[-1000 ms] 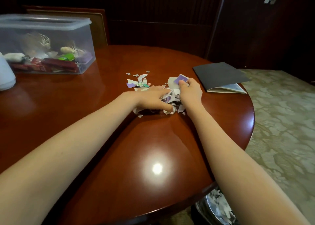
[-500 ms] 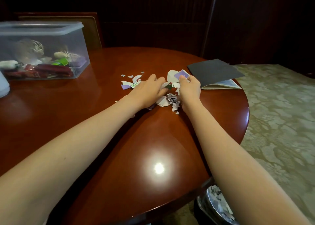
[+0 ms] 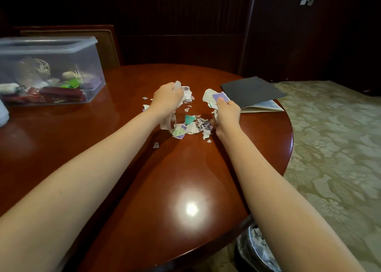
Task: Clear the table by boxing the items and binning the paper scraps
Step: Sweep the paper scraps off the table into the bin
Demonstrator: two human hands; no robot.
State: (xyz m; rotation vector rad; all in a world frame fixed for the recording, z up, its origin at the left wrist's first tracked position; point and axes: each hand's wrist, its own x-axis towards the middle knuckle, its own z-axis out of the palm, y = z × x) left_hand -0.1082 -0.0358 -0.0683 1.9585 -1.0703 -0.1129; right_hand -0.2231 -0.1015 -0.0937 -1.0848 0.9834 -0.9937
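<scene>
Left grip (image 3: 168, 97) and right grip (image 3: 227, 110) each clutch loose paper scraps (image 3: 210, 97). Risk: overfull handfuls could shed bits onto the floor (image 3: 329, 148) short of the bin (image 3: 254, 249).

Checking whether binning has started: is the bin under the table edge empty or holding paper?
Holding paper: white scraps show inside the shiny bin. How full, cannot tell.

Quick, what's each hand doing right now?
Left hand: closed, gripping a bunch of paper scraps.
Right hand: closed, gripping scraps with a purple piece on top.
</scene>
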